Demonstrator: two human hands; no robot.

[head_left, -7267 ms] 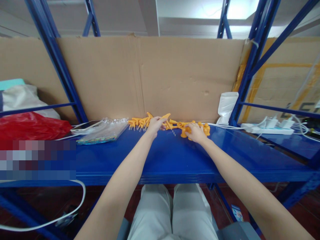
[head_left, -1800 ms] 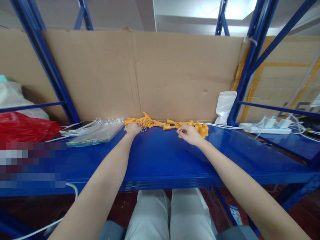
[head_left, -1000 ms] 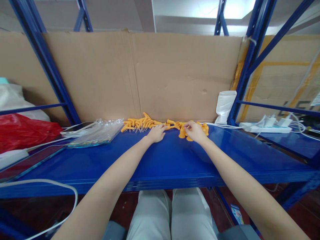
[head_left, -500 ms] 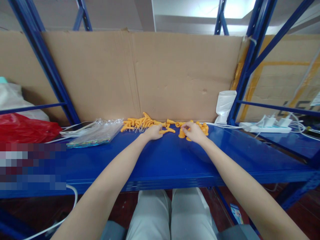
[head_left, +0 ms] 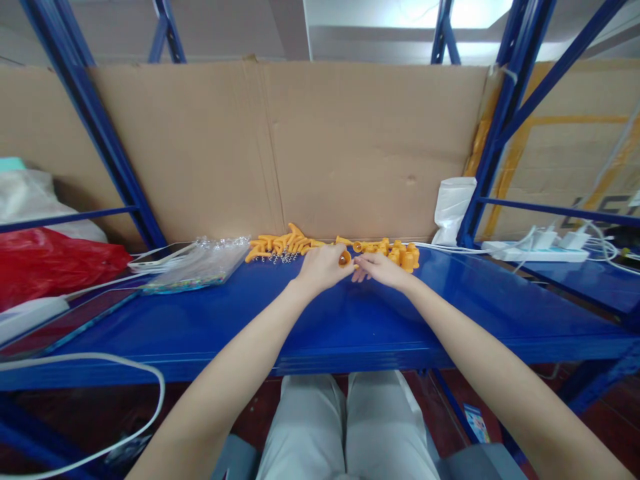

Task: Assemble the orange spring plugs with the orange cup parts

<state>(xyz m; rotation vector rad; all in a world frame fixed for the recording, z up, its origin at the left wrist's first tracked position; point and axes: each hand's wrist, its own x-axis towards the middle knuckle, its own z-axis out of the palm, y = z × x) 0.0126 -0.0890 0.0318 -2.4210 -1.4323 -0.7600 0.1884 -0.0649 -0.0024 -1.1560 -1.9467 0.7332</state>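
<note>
My left hand is closed round an orange funnel-shaped plastic piece, its round open end facing right. Just right of that opening is my right hand, thumb and fingers drawn together around a speck of orange too small to name. Behind and left of my left hand lies a pile of orange branched plastic pieces with small metal hooks or rings along its front. Several orange cup-shaped pieces stand in a cluster beyond my right hand, partly hidden by it. More orange pieces lie between the piles.
A clear plastic bag lies left on the blue shelf, near a red bag. A white pouch and a power strip with cables are at right. Cardboard walls the back; blue posts stand both sides.
My left hand has moved right and nearer, now with an orange funnel-shaped piece in it. My right hand has come left from the cup-shaped pieces, so the two hands nearly meet.
</note>
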